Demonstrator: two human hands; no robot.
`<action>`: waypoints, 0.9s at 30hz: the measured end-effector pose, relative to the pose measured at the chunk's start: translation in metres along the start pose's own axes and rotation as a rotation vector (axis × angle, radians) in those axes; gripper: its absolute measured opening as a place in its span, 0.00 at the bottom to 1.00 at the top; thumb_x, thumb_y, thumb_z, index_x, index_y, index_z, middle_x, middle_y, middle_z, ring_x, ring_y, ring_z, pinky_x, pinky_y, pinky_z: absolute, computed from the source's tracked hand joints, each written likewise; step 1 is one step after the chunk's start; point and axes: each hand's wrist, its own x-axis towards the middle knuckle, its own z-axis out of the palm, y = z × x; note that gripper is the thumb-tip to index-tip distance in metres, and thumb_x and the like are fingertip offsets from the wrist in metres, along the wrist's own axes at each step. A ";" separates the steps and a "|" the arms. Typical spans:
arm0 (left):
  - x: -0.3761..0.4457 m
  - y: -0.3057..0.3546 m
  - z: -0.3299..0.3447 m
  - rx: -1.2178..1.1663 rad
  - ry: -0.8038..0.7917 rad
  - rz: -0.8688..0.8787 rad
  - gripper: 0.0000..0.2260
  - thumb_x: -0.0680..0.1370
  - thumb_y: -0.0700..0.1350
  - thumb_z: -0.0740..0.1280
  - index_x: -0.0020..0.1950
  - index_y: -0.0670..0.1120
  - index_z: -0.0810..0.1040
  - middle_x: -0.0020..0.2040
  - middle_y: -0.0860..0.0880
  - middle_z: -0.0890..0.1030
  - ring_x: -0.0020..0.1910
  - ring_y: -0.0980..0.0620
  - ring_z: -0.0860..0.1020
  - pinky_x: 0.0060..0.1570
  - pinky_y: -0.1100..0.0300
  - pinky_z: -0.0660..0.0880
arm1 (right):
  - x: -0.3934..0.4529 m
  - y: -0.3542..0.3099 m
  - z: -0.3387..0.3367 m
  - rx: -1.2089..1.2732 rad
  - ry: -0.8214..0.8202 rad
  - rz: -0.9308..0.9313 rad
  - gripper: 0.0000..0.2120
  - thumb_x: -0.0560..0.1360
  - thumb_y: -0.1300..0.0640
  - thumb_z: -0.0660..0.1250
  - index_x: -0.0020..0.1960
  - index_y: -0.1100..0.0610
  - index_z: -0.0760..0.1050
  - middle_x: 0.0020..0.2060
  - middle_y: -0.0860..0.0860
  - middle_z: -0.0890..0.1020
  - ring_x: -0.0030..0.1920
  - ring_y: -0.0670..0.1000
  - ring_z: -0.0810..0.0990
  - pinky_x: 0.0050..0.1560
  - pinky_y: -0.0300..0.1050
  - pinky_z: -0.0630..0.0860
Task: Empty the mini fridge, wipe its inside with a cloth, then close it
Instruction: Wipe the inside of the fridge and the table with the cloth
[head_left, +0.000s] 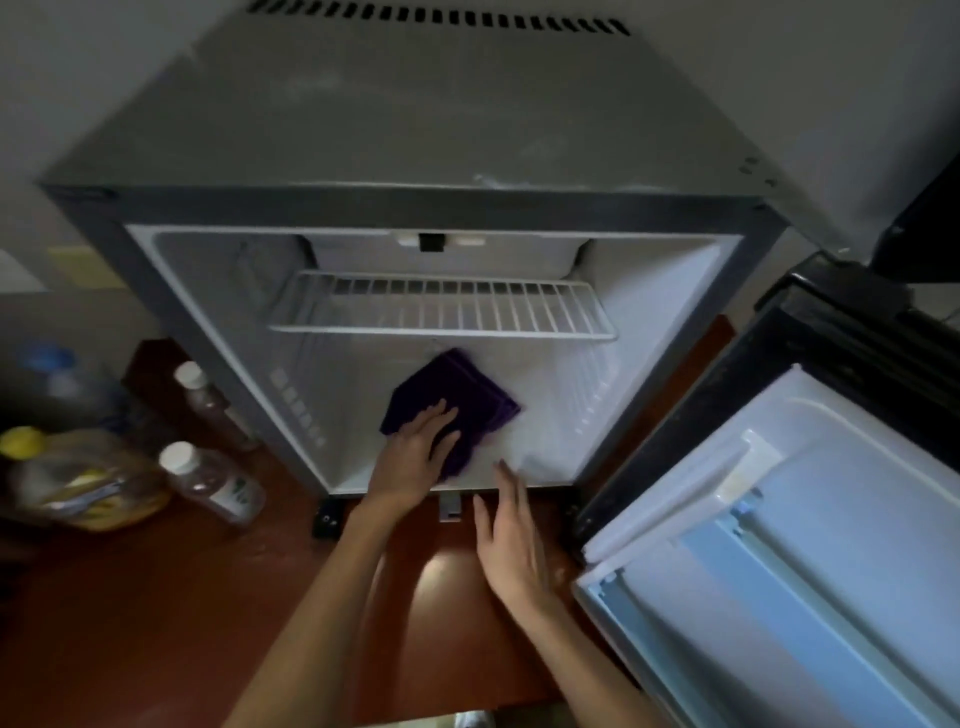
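The grey mini fridge (395, 130) stands open in front of me, with nothing on its white floor or on the wire shelf (441, 306). A folded dark purple cloth (467, 389) lies on the fridge floor. My left hand (415, 457) presses flat on the cloth's near corner, fingers spread. My right hand (511, 540) hovers flat and empty just outside the fridge's front edge, above the red-brown floor. The fridge door (789, 545) is swung wide to the right, its white and pale blue inner side facing up.
On the floor to the left of the fridge stand two clear bottles with white caps (208, 483) (202, 395), a large yellow-capped jug (78, 478) and a blurred blue-capped bottle (57, 374). A dark object (924, 223) sits behind the door at right.
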 end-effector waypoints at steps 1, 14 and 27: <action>-0.019 -0.003 -0.026 -0.007 0.121 0.018 0.18 0.89 0.51 0.63 0.78 0.49 0.78 0.77 0.47 0.79 0.75 0.45 0.79 0.72 0.43 0.78 | 0.020 -0.015 0.006 -0.007 0.023 -0.057 0.31 0.85 0.44 0.59 0.84 0.56 0.62 0.83 0.49 0.64 0.79 0.47 0.67 0.73 0.36 0.67; -0.079 0.055 -0.271 0.277 0.948 0.307 0.26 0.81 0.46 0.78 0.74 0.42 0.70 0.69 0.39 0.71 0.65 0.37 0.77 0.61 0.39 0.82 | 0.124 -0.026 0.112 -0.532 -0.085 -0.150 0.38 0.82 0.40 0.55 0.83 0.65 0.61 0.80 0.67 0.66 0.81 0.66 0.64 0.81 0.67 0.57; -0.037 0.084 -0.330 0.280 0.640 0.419 0.18 0.90 0.48 0.60 0.78 0.45 0.77 0.75 0.43 0.77 0.80 0.45 0.72 0.80 0.49 0.70 | 0.025 -0.237 0.004 1.206 -0.286 0.576 0.36 0.81 0.32 0.63 0.69 0.64 0.78 0.53 0.59 0.86 0.52 0.56 0.84 0.53 0.46 0.76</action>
